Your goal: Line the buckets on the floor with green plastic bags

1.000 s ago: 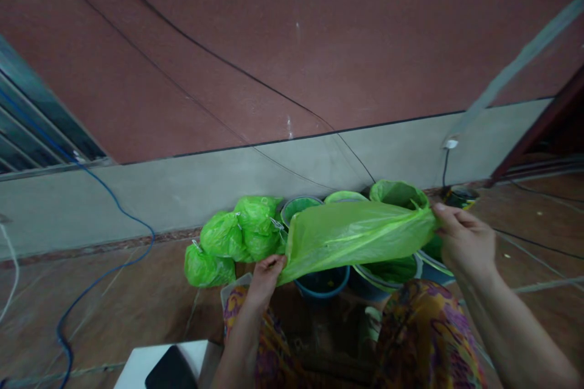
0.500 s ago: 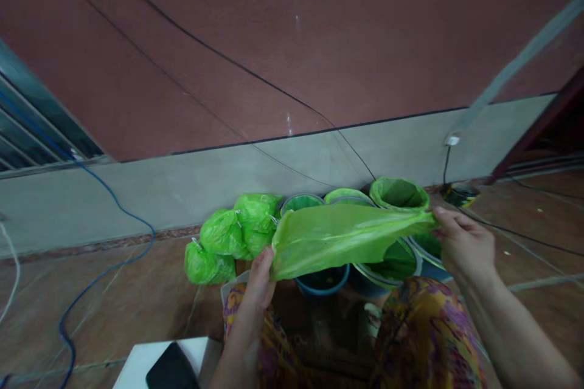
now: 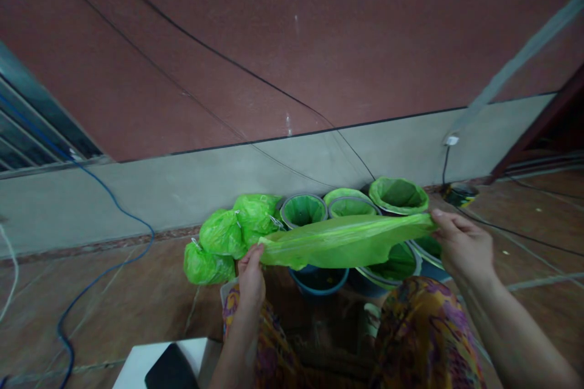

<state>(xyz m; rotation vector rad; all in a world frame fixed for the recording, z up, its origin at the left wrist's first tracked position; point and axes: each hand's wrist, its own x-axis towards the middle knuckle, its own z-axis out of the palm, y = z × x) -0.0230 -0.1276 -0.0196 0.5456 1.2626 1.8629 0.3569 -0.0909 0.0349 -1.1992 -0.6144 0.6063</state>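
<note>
Above the near blue bucket [image 3: 319, 292], a green bag [image 3: 337, 241] spans between the left hand [image 3: 252, 270] and right hand [image 3: 464, 243], each grip pinching one end; tied bags [image 3: 222, 235] sit on the left

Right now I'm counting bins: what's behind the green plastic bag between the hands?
Green-lined bins show above the bag; a blue bucket and more lined bins show below. Their covered parts, and anything fully behind it, can't be seen.
</note>
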